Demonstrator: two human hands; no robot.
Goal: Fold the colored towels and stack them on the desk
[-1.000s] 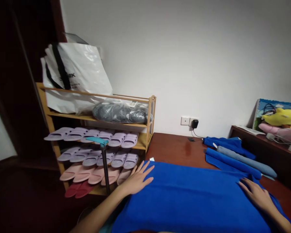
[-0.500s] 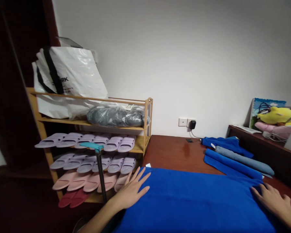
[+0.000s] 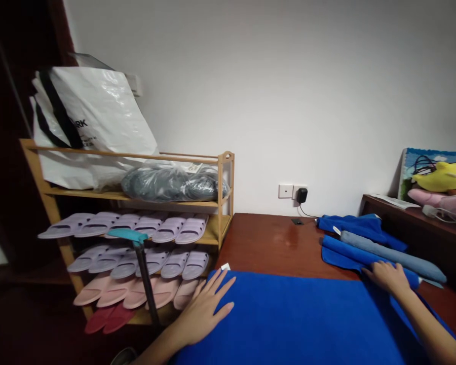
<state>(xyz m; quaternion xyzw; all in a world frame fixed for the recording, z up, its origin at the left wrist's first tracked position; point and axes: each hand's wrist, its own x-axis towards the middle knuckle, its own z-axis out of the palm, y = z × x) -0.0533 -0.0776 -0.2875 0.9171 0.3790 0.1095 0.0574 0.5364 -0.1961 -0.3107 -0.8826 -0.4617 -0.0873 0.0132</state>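
Observation:
A blue towel [image 3: 296, 319] lies spread over the near part of the brown wooden tabletop [image 3: 273, 241], with a small white tag [image 3: 225, 266] at its far left corner. My left hand [image 3: 203, 312] rests on the towel's left edge, open, with fingers spread. At the far right corner of the towel, my right hand [image 3: 388, 278] reaches down with bent fingers, thumb apart; its fingertips are partly hidden. Just beyond that hand are a rolled blue towel [image 3: 345, 251], a rolled grey-blue towel [image 3: 391, 253] and another blue towel [image 3: 349, 223].
On the left stands a wooden shoe rack [image 3: 225, 203] with rows of slippers [image 3: 192, 228], a large white bag [image 3: 99, 111] and a plastic-wrapped grey bundle [image 3: 175, 182]. A teal-topped handle [image 3: 127, 235] rises before it. A black plug [image 3: 301, 195] is in the wall; a raised shelf [image 3: 387, 210] stands right.
My right hand has moved away from me and left, from the towel's right edge to its far right corner. My left hand stays at the left edge. The view has shifted slightly.

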